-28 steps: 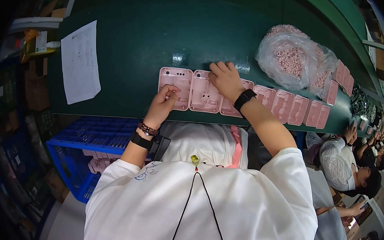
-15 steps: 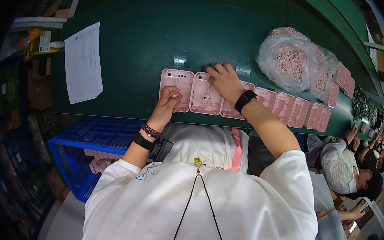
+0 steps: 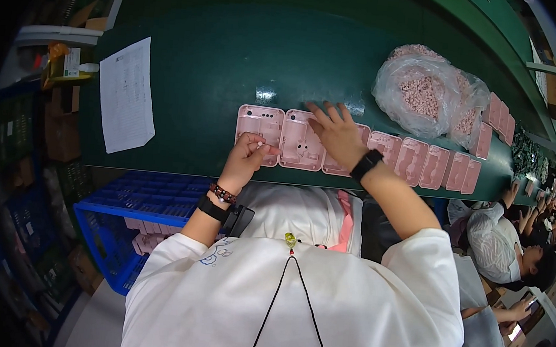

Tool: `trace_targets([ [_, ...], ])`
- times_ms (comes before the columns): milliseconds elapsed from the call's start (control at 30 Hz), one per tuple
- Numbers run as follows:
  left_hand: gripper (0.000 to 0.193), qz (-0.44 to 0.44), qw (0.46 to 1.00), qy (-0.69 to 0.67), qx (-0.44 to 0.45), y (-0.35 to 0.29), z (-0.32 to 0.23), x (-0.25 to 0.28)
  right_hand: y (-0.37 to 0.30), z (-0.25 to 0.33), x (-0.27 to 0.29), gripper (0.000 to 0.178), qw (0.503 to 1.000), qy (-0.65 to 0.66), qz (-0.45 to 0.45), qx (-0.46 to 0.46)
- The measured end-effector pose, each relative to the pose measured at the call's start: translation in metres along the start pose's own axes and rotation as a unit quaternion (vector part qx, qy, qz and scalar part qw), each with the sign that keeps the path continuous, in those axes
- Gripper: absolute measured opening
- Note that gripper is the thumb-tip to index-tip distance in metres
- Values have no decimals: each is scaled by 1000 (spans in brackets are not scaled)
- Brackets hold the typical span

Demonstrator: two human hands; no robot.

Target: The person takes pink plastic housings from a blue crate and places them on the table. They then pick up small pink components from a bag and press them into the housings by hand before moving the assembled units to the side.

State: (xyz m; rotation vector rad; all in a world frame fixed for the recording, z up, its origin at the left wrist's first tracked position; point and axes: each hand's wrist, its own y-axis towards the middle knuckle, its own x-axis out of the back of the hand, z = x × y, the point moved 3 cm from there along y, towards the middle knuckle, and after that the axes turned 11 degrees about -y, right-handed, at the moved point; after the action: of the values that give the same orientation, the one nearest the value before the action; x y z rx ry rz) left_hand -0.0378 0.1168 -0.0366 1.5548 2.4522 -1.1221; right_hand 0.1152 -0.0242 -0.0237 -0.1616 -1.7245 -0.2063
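A row of pink plastic shells lies along the near edge of the table. My left hand [image 3: 243,159] is over the lower part of the leftmost shell [image 3: 270,124], with thumb and forefinger pinching a small pale piece [image 3: 261,144]. To its right is the second shell [image 3: 291,147], which has two dark spots near its middle. My right hand [image 3: 340,139] is spread, palm down, with nothing seen in it. It covers much of the third shell [image 3: 363,134], and its fingertips reach past the shells' far edge; whether it touches them is unclear.
Clear plastic bags of small pink pieces [image 3: 421,97] stand at the back right. More pink shells [image 3: 410,160] continue rightward. A paper sheet [image 3: 126,97] lies on the green table [image 3: 201,68] at left. Below is a blue crate [image 3: 139,211]. Other people [image 3: 494,238] sit at right.
My left hand has turned, and the small piece now shows at its fingertips. My right hand has shifted slightly right, fingers spreading. The whole view has moved a little.
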Motion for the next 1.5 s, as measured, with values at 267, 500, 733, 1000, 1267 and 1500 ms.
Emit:
trace_targets([
  [267,16,35,996,51,-63,-3,-8,-2,-5,38,61,25,913,370,-23,-170],
  [500,9,78,994,-54,-45,-10,-23,-20,10,46,64,26,838,508,-34,-198],
  [733,17,52,998,-19,-8,-10,-28,-23,16,42,65,22,822,525,-90,-204],
  [1000,22,-38,999,-25,26,-11,-30,-22,26,47,75,17,955,268,-115,-59],
  [1267,22,-56,969,217,-107,2,-13,7,47,61,59,12,962,255,-64,-73],
  [1500,15,-179,959,174,-136,4,-20,37,70,42,11,6,979,161,-58,-110],
])
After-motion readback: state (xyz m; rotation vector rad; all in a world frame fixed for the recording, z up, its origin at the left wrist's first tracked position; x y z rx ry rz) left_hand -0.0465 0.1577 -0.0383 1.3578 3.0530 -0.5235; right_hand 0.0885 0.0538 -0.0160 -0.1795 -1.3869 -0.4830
